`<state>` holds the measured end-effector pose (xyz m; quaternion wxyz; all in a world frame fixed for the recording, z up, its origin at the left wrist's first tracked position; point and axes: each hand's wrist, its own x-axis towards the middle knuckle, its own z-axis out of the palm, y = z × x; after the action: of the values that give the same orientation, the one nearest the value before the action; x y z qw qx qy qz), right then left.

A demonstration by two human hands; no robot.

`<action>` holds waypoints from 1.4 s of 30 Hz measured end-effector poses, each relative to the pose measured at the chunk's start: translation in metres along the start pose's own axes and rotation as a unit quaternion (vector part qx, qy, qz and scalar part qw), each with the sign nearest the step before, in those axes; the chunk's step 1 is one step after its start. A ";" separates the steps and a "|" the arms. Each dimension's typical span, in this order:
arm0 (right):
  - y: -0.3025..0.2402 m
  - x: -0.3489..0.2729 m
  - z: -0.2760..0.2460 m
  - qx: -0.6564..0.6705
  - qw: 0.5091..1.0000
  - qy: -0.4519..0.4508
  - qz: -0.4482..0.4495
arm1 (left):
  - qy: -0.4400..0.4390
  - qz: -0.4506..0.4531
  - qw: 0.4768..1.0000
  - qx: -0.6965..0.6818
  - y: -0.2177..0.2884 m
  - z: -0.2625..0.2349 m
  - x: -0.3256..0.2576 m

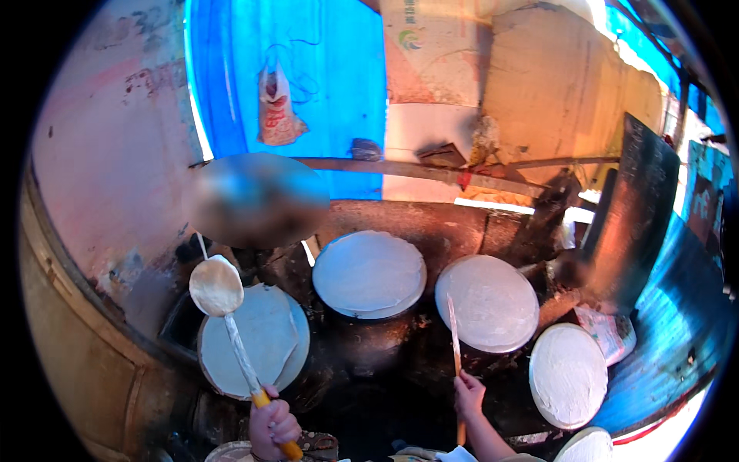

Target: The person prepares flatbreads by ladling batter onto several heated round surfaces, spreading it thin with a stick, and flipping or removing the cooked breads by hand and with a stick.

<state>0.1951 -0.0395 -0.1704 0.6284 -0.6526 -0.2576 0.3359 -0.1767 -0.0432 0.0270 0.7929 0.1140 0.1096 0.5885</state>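
My left hand [273,425] is closed round the yellow handle of a long ladle [216,285]. Pale batter coats the ladle's round bowl, which is over the upper left edge of the left griddle's white sheet [250,346]. That sheet's right side shows a torn or overlapping edge. My right hand [469,394] grips a long thin wooden spatula [454,331], whose white-coated tip overlaps the left part of a round, batter-covered griddle [493,304]. Whether the tip touches the batter I cannot tell. Between them, farther back, another round griddle carries a white batter sheet [369,273].
Two more white rounds lie at the right, one [568,376] beside a printed bag [608,333], another [586,446] at the lower edge. A dark upright panel [635,208] stands behind them. A plastic bag [279,112] hangs on the blue back sheet. A blurred oval hides the back left.
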 end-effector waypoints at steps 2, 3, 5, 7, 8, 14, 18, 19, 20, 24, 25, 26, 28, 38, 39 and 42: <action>-0.008 0.040 -0.004 -0.145 0.974 -0.004 -0.176 | -0.050 0.005 0.990 -0.131 0.018 0.001 0.000; -0.030 0.051 -0.002 -0.247 0.955 0.000 -0.163 | -0.051 0.040 0.987 -0.149 0.027 0.000 -0.005; -0.054 0.092 -0.014 -0.541 0.828 -0.001 -0.148 | -0.058 0.106 0.987 -0.107 0.041 0.002 -0.014; -0.061 0.129 -0.018 -0.556 0.819 0.026 -0.140 | -0.058 0.196 0.976 -0.075 0.053 0.002 -0.031; -0.058 0.156 -0.024 -0.545 0.828 0.042 -0.126 | -0.059 0.230 0.969 -0.073 0.054 0.000 -0.034; -0.034 0.170 0.071 -0.168 0.980 -0.024 -0.104 | 0.077 0.415 0.899 -0.122 0.046 -0.040 -0.092; -0.012 0.096 0.184 -0.076 0.970 -0.227 0.040 | 0.071 0.439 0.831 -0.335 0.009 -0.088 -0.134; -0.014 0.073 0.209 -0.073 0.957 -0.264 0.100 | 0.056 0.443 0.817 -0.365 -0.005 -0.112 -0.147; -0.007 0.057 0.232 -0.087 0.948 -0.304 0.022 | 0.035 0.439 0.816 -0.376 -0.022 -0.135 -0.159; -0.017 -0.004 0.311 -0.115 0.912 -0.385 0.083 | 0.125 0.437 0.815 -0.358 -0.079 -0.169 -0.182; -0.002 -0.004 0.335 -0.105 0.920 -0.374 0.041 | 0.170 0.424 0.822 -0.340 -0.082 -0.157 -0.173; 0.004 -0.001 0.351 -0.137 0.908 -0.392 0.047 | 0.191 0.409 0.829 -0.329 -0.081 -0.146 -0.166; 0.001 -0.007 0.376 -0.207 0.903 -0.376 0.024 | 0.215 0.392 0.838 -0.312 -0.080 -0.130 -0.161; -0.077 -0.076 0.386 0.003 0.912 -0.408 -0.044 | 0.252 0.298 0.898 -0.205 -0.052 -0.082 -0.181; -0.091 -0.086 0.374 0.040 0.911 -0.410 -0.035 | 0.250 0.289 0.903 -0.197 -0.048 -0.082 -0.185; -0.112 -0.105 0.328 0.038 0.918 -0.391 -0.056 | 0.252 0.253 0.918 -0.173 -0.034 -0.084 -0.196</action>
<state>-0.1125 0.1017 -0.0422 0.5198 -0.4291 -0.5058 0.5384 -0.2270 -0.2364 -0.0556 0.5709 -0.1528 0.1701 0.7885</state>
